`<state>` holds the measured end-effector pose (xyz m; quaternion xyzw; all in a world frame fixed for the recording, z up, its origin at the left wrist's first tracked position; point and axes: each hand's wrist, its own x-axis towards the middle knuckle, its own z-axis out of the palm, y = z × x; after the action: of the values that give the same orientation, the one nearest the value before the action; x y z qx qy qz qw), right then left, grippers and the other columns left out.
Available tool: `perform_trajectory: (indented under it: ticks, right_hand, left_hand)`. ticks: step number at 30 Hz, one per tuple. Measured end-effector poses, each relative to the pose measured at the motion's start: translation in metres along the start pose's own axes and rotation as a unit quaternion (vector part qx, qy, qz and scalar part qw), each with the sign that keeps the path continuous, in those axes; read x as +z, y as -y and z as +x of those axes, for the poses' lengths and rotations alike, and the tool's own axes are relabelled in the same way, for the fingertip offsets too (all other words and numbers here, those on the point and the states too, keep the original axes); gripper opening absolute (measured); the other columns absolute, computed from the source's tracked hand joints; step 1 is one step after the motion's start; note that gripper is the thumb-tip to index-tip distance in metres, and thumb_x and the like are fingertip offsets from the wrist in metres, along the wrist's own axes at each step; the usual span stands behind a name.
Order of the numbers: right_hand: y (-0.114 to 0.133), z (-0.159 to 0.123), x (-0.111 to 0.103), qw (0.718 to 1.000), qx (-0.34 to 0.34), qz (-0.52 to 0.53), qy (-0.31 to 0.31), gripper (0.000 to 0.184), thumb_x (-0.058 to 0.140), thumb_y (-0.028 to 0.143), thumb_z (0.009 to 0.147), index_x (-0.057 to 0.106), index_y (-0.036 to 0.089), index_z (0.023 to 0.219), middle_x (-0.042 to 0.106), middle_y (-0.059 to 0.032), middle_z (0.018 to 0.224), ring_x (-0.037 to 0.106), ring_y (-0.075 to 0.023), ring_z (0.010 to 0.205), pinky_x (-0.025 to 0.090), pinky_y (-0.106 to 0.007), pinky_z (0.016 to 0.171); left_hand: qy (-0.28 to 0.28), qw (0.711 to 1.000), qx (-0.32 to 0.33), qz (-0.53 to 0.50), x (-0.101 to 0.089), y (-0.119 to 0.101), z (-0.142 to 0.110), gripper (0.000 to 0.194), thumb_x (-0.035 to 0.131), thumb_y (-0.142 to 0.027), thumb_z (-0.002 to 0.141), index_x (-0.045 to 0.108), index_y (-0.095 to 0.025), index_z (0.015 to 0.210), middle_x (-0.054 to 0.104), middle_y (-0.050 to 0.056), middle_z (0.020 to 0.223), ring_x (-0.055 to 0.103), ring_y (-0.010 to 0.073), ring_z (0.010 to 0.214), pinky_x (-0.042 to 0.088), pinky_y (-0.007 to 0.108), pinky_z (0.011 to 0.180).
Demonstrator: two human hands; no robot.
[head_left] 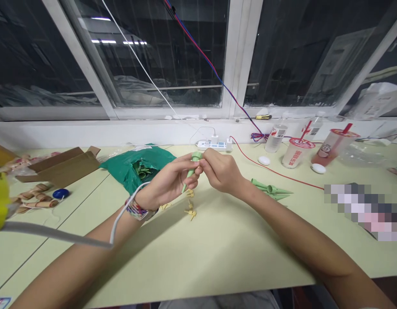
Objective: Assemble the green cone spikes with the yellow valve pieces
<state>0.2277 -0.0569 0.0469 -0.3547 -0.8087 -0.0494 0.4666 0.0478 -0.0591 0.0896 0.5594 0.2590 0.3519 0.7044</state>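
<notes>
Between the thumb and fingers of my left hand (164, 180) is a green plastic cone (196, 156), its wide end up and its thin tip slanting down to the left. My right hand (222, 169) is closed in a pinch right beside the cone's wide end; what its fingers hold, if anything, is hidden. Below the hands, small yellow plastic pieces (191, 213) lie on the table (218, 253). More green cones (272, 189) rest on the table beyond my right forearm. A green plastic bag (121, 165) with green pieces inside lies open behind my left hand.
A cardboard box (68, 169), wooden toys and a blue ball (61, 193) are at the left. A power strip (214, 146) lies by the wall, with a red cable (282, 171) running right. Drink cups (297, 154), a bottle (276, 138) and white oval objects (264, 160) stand back right.
</notes>
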Motion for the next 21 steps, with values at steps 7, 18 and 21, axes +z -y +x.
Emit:
perform_trajectory:
  ticks: [7,18,21]
  right_hand:
    - [0.014,0.011,0.004,0.87,0.269,0.409,0.058,0.043,0.039,0.053,0.105,0.036,0.025,0.073,0.034,0.0061,0.056,0.035,-0.0128,0.05,0.032,-0.026,0.052]
    - [0.0,0.0,0.004,0.996,0.06,0.058,0.016,0.026,0.035,0.035,0.105,0.046,0.023,0.085,0.058,-0.0054,0.079,0.047,-0.0174,0.066,0.027,-0.031,0.059]
    - [-0.004,-0.003,0.004,1.0,0.001,-0.03,0.006,0.026,0.034,0.034,0.104,0.044,0.023,0.083,0.058,-0.006,0.076,0.044,-0.018,0.062,0.025,-0.033,0.058]
  left_hand:
    - [-0.131,0.891,0.259,0.35,-0.009,0.019,-0.002,0.041,0.069,-0.023,0.088,0.055,-0.026,0.126,0.066,0.0,0.081,0.064,0.015,0.06,0.048,0.025,0.057]
    - [-0.049,0.995,0.042,0.082,-0.003,0.001,0.0,0.016,0.071,-0.021,0.084,0.058,-0.019,0.093,0.061,-0.002,0.073,0.052,0.0074,0.047,0.046,0.022,0.048]
    - [-0.005,0.999,-0.033,-0.028,-0.002,-0.005,0.0,0.021,0.076,-0.016,0.079,0.055,-0.016,0.077,0.059,-0.002,0.072,0.041,0.0023,0.043,0.043,0.018,0.043]
